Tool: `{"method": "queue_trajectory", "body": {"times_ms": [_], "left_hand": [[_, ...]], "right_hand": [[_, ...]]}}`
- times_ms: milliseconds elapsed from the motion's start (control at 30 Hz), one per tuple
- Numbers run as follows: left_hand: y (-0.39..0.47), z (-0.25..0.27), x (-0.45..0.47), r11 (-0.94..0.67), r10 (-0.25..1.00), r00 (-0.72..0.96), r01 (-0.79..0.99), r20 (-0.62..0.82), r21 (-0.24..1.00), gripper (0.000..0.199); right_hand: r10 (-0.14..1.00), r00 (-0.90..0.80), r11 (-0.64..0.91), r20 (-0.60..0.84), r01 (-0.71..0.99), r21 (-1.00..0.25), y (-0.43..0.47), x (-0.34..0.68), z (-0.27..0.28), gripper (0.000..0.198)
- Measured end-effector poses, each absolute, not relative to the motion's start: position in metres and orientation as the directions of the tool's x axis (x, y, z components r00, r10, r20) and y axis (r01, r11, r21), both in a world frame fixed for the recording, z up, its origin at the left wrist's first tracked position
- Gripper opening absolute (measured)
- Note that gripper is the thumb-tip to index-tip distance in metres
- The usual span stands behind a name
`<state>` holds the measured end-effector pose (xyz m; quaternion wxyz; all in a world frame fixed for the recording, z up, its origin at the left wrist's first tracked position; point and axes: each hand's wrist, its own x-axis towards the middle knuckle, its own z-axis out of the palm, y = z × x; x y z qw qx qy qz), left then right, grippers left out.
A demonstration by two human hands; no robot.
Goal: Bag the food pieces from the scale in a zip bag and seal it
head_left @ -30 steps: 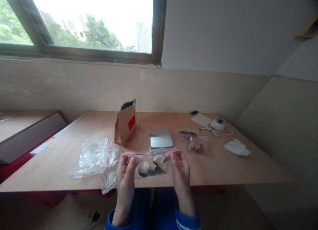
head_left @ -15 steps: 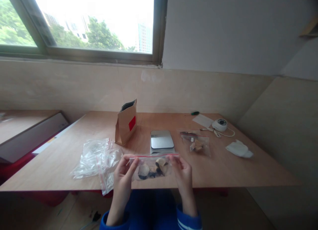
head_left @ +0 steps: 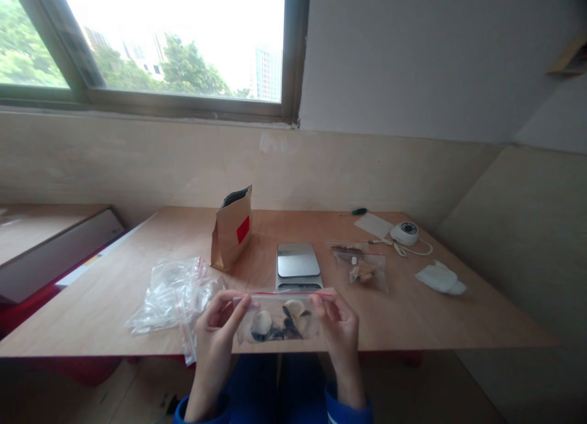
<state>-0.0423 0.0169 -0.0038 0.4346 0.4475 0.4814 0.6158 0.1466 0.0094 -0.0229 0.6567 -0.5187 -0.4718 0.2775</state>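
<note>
A clear zip-lock bag (head_left: pixel 279 338) with a red strip along its top hangs between my hands at the table's front edge. Inside lie several dried slices, pale on one side and dark on the other. My left hand (head_left: pixel 220 326) pinches the bag's upper left corner between thumb and fingers. At the upper right corner, my right hand (head_left: pixel 338 323) grips the same red strip. Just beyond the bag stands a kitchen scale (head_left: pixel 298 260) with a shiny metal plate, nothing on it; its front display is partly visible.
Left of the scale stands an open brown paper pouch (head_left: pixel 232 231) with a red label. A heap of clear zip bags (head_left: pixel 165 296) overhangs the front edge. Filled bags (head_left: pixel 362 270), a white tissue (head_left: pixel 441 278), a white camera (head_left: pixel 404 232) with cable and a green screwdriver (head_left: pixel 359 211) are rightward.
Both hands have come slightly down toward me with the bag, and its contents hang more openly. More of the scale's front shows. The grip on both corners stays.
</note>
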Motion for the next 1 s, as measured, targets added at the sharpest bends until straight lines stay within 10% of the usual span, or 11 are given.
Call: {"method": "queue_trajectory", "body": {"times_ms": [300,1000], "left_hand": [[0.024,-0.006,-0.029,-0.161,0.975,-0.175,-0.114,0.140,0.980,0.029],[0.020,-0.011,-0.041,-0.308,0.930,-0.174,0.109,0.324,0.945,0.025]], "right_hand": [[0.906,0.354,0.307,0.232,-0.171,-0.936,0.015,0.135,-0.028,0.026],[0.919,0.356,0.227,0.170,-0.127,-0.966,0.019,0.139,-0.030,0.025]]}}
